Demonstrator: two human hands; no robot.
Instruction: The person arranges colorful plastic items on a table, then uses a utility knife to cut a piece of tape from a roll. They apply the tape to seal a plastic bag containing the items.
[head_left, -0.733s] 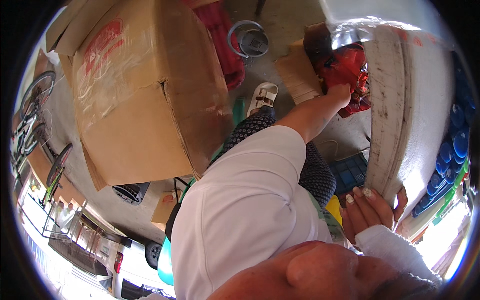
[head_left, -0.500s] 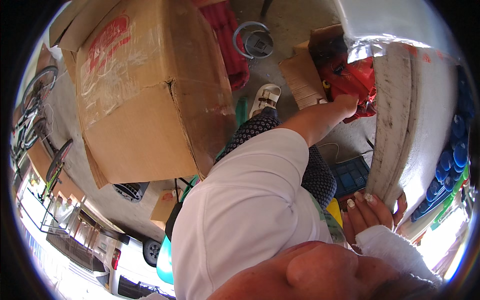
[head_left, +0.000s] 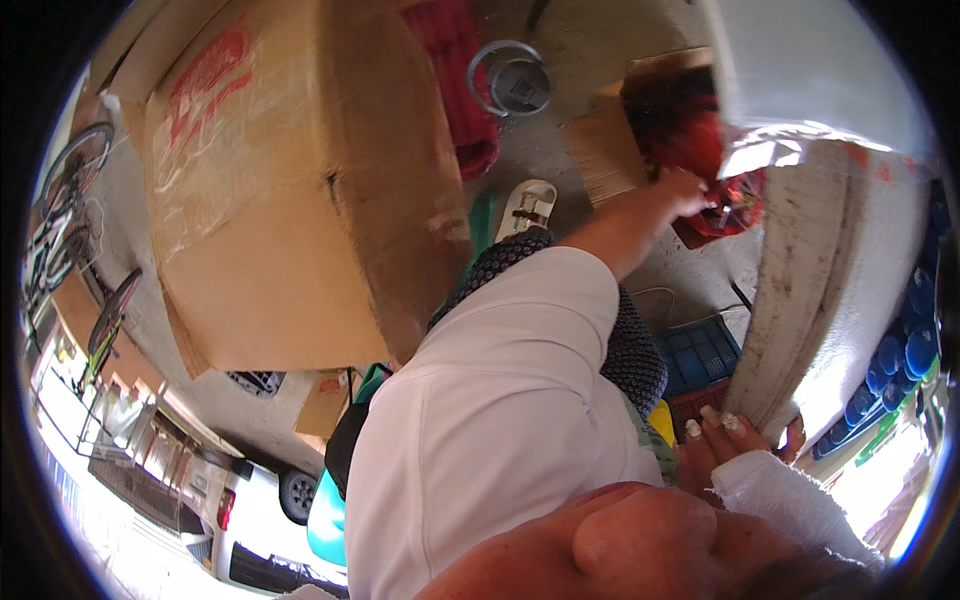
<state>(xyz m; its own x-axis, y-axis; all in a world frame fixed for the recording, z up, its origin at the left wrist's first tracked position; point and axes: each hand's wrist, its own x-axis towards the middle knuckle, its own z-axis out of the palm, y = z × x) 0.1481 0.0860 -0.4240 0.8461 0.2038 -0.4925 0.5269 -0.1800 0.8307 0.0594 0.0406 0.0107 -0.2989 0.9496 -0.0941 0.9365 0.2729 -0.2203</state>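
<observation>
My left hand [head_left: 684,191] reaches out to a low cardboard box [head_left: 606,160] with red plastic bags [head_left: 693,143] in it. Its fingers are curled together at a shiny red and clear plastic wrapper [head_left: 741,204]; blur hides what exactly lies between them. At the lower right, my right hand [head_left: 722,440] rests with fingers apart against the end of a worn, scuffed pale slab [head_left: 800,290]. Nothing shows in that hand.
A large taped cardboard carton [head_left: 270,270] fills the left. Beyond it are a red padded item [head_left: 455,85] and a round lidded object [head_left: 520,87]. A blue crate [head_left: 700,352] sits by my leg. A plastic-wrapped white block [head_left: 825,75] overhangs the upper right.
My left hand has drawn back a little to the left out of the red plastic, so its fingers show. The whole view has shifted slightly. My right hand stays by the slab.
</observation>
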